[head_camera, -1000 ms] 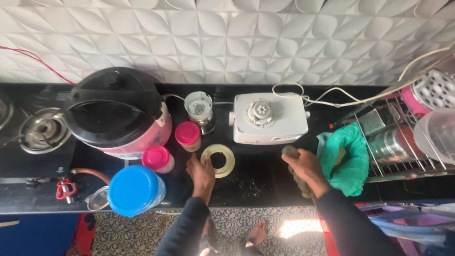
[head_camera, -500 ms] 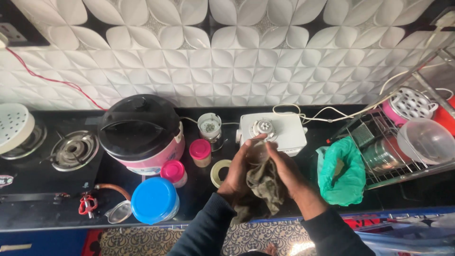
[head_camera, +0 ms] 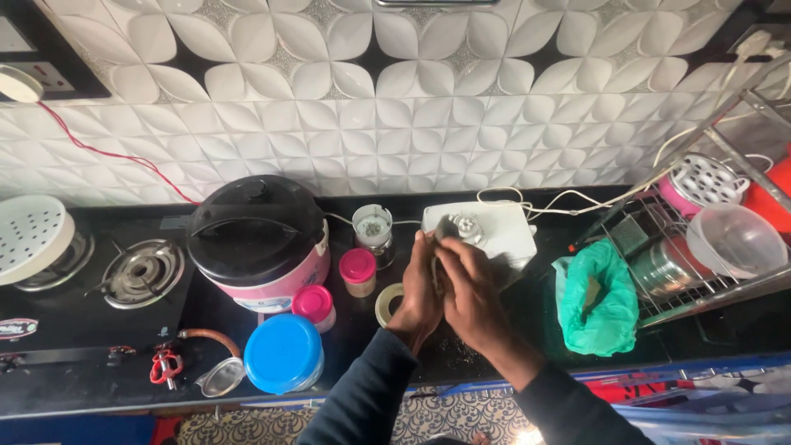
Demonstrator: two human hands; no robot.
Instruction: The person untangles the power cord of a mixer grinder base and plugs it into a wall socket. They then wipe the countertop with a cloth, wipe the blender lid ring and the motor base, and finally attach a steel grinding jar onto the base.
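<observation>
Both my hands are pressed together at the front left of a white mixer base [head_camera: 503,231] on the black counter [head_camera: 511,330]. My left hand [head_camera: 420,292] and my right hand [head_camera: 471,288] are clasped around a dull grey-green cloth [head_camera: 446,227]. Only a small bit of the cloth shows above my fingers, against the mixer's top. A roll of tape [head_camera: 387,303] lies just left of my left wrist.
Left of my hands stand a black-lidded pink cooker [head_camera: 255,239], two pink-capped jars [head_camera: 358,272] [head_camera: 313,303], a blue-lidded tub [head_camera: 283,353] and a small grinder jar [head_camera: 372,227]. A green plastic bag [head_camera: 601,301] and a dish rack [head_camera: 684,247] are on the right. A gas burner [head_camera: 140,272] is far left.
My hands came together from apart, took up the cloth and moved up onto the mixer base. The cloth, hanging loose half a second ago, is now bunched between my hands.
</observation>
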